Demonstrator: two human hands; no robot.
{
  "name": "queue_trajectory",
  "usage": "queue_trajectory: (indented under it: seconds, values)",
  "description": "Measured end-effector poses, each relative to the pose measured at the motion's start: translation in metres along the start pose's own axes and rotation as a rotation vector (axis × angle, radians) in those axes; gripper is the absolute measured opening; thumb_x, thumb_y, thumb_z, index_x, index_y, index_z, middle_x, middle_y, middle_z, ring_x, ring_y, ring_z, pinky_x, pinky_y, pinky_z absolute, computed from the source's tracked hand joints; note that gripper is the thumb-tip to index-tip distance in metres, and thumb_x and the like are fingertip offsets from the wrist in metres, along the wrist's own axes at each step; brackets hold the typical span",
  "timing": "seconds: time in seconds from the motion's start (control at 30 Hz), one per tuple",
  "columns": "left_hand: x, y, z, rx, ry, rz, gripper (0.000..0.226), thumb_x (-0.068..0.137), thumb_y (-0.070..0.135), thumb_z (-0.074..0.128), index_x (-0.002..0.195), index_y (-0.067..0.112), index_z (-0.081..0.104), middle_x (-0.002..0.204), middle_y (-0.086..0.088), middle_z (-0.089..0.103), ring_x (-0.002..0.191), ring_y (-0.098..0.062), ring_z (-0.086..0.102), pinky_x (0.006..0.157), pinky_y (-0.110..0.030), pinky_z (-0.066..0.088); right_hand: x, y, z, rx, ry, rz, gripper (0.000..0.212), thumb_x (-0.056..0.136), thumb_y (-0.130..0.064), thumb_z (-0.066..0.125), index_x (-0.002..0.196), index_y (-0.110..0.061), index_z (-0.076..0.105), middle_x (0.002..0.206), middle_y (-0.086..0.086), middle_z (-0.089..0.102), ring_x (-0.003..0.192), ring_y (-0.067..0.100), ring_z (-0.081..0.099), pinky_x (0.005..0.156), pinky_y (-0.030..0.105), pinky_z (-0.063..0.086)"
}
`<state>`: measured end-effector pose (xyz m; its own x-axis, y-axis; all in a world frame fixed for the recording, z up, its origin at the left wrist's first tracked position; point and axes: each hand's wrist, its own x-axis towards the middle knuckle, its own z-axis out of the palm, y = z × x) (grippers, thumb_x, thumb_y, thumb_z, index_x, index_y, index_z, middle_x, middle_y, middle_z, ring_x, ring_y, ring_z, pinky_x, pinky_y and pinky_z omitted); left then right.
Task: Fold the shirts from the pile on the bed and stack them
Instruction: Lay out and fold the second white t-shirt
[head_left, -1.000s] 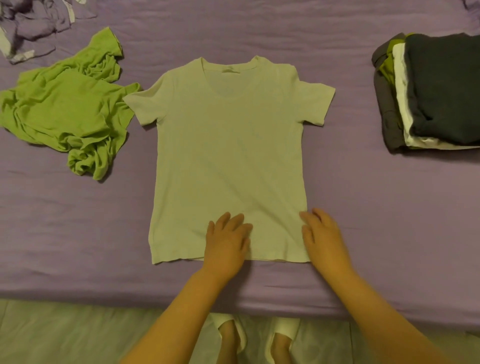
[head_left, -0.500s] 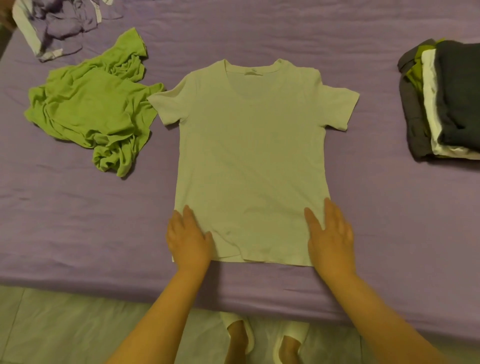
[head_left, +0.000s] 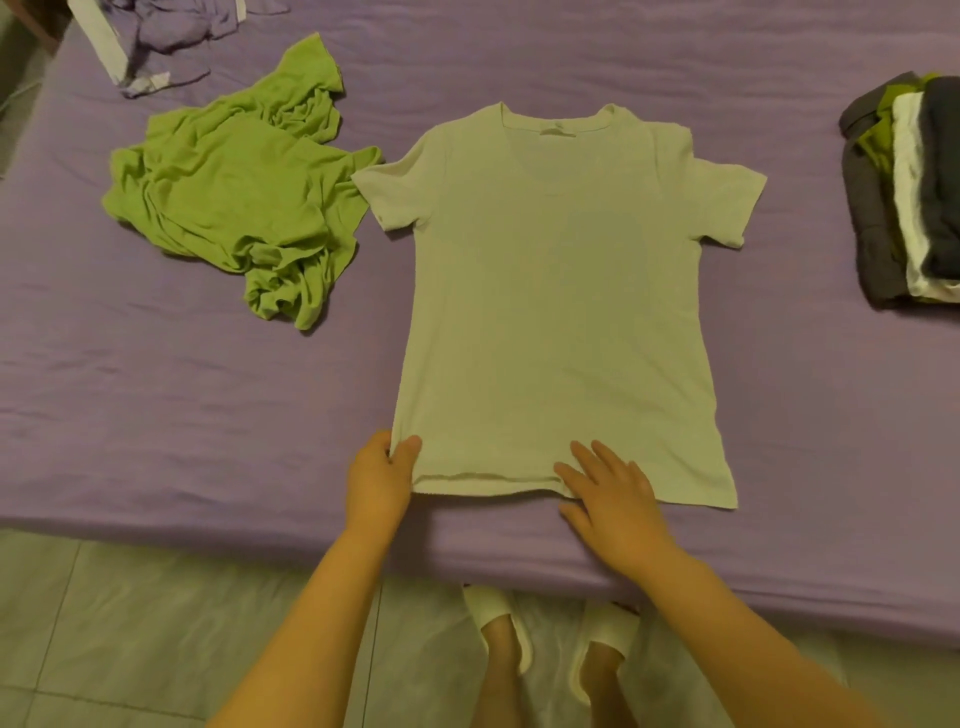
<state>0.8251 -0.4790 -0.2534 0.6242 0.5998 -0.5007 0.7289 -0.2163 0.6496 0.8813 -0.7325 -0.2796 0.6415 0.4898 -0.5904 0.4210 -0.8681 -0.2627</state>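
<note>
Since half a second ago: left hand (head_left: 382, 480) shifted out to the bottom-left corner of the pale shirt (head_left: 558, 312), now pinching the hem there between thumb and fingers; right hand (head_left: 613, 493) slid inward from the right edge to mid-hem, fingers straight, flat on the cloth, gripping nothing. Shirt itself spread face-up in the middle of the purple bed (head_left: 208, 415), collar away, hem at the near edge, sleeves out, mostly smooth. Crumpled green shirt (head_left: 234, 208) just beside its left sleeve, touching or nearly so; can't tell which. More unfolded clothes (head_left: 171, 31) at far left corner. Folded stack (head_left: 909, 197) well apart on the right, several pieces already done. Read: smoothing over, corner grip looks like setup for the first lengthwise fold, left side over toward centre, right hand acting as anchor or crease line. Risk: thin cloth may drag and wrinkle if pulled before flat hand settles.
</note>
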Motion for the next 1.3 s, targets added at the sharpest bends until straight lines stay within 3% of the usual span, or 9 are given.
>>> queue_trajectory:
  seconds: [0.3,0.47,0.6,0.67,0.77,0.83,1.0,1.13,1.3]
  values:
    - [0.025,-0.029,-0.023,0.113,-0.061,-0.044,0.020,0.090,0.021,0.062,0.077,0.006,0.056,0.067,-0.008,0.057,0.065,-0.026,0.052,0.054,-0.031,0.038,0.005,-0.049,0.010,-0.029,0.006,-0.118,0.051,0.095,-0.024,0.036,0.146,-0.028,0.028,0.154,-0.001,0.024,0.136,0.022,0.025,0.103,0.035,0.026]
    - [0.023,-0.029,-0.020,0.067,-0.076,-0.097,0.023,0.087,0.018,0.066,0.106,0.008,0.057,0.097,-0.011,0.062,0.088,-0.031,0.060,0.071,-0.035,0.046,0.013,-0.055,0.011,-0.020,0.095,-0.041,0.046,0.095,-0.021,0.038,0.140,-0.029,0.036,0.142,-0.004,0.039,0.125,0.020,0.037,0.098,0.032,0.028]
    - [0.011,-0.021,-0.015,0.615,0.058,0.354,0.041,0.081,0.007,0.064,0.121,0.011,0.058,0.115,-0.013,0.058,0.102,-0.037,0.055,0.080,-0.043,0.047,0.020,-0.048,0.002,-0.051,0.045,-0.085,0.045,0.095,-0.024,0.038,0.140,-0.031,0.036,0.145,-0.003,0.036,0.130,0.022,0.033,0.101,0.034,0.025]
    - [0.006,-0.011,-0.002,0.707,-0.059,0.662,0.045,0.078,0.000,0.062,0.122,0.011,0.059,0.126,-0.017,0.056,0.113,-0.042,0.053,0.087,-0.045,0.048,0.019,-0.046,0.002,-0.069,0.019,-0.075,0.048,0.096,-0.033,0.038,0.143,-0.034,0.030,0.158,-0.001,0.012,0.144,0.023,0.008,0.114,0.045,0.008]
    - [0.000,0.003,0.027,0.885,-0.389,0.731,0.062,0.091,0.006,0.041,0.148,0.027,0.026,0.160,-0.008,0.007,0.146,-0.035,0.005,0.117,-0.047,0.014,0.013,-0.042,0.007,-0.060,-0.026,0.032,0.059,0.095,-0.051,0.031,0.148,-0.041,0.006,0.158,0.000,-0.013,0.145,0.026,-0.014,0.113,0.055,-0.003]
    - [0.001,0.013,0.042,0.970,-0.528,0.718,0.059,0.095,0.012,0.036,0.148,0.030,0.021,0.160,-0.004,0.004,0.145,-0.031,0.008,0.116,-0.046,0.012,0.010,-0.039,0.006,-0.060,-0.029,0.058,0.057,0.096,-0.046,0.034,0.148,-0.039,0.013,0.160,-0.001,0.001,0.145,0.027,0.005,0.112,0.049,0.015]
    - [0.003,0.042,0.058,1.060,-0.712,0.622,0.035,0.100,0.034,0.030,0.127,0.017,0.047,0.117,-0.009,0.060,0.101,-0.030,0.056,0.080,-0.036,0.035,0.013,-0.028,-0.013,0.145,-0.072,0.137,0.038,0.096,-0.021,0.035,0.130,-0.029,0.048,0.132,-0.001,0.049,0.111,0.023,0.052,0.087,0.033,0.042]
    - [0.011,0.063,0.064,0.929,-0.700,0.564,0.039,0.099,0.039,0.033,0.101,0.012,0.061,0.100,-0.009,0.064,0.091,-0.028,0.060,0.079,-0.038,0.047,0.027,-0.009,-0.040,0.248,0.034,0.181,0.033,0.097,-0.021,0.034,0.121,-0.027,0.055,0.120,-0.004,0.058,0.105,0.016,0.055,0.083,0.028,0.043]
    - [0.042,0.114,0.080,0.806,-0.624,0.626,0.032,0.099,0.031,0.035,0.121,0.018,0.055,0.114,-0.002,0.058,0.100,-0.021,0.055,0.085,-0.035,0.048,0.062,0.039,-0.097,0.370,0.258,0.234,0.036,0.095,-0.011,0.039,0.126,-0.019,0.056,0.129,-0.002,0.054,0.115,0.015,0.050,0.091,0.023,0.040]
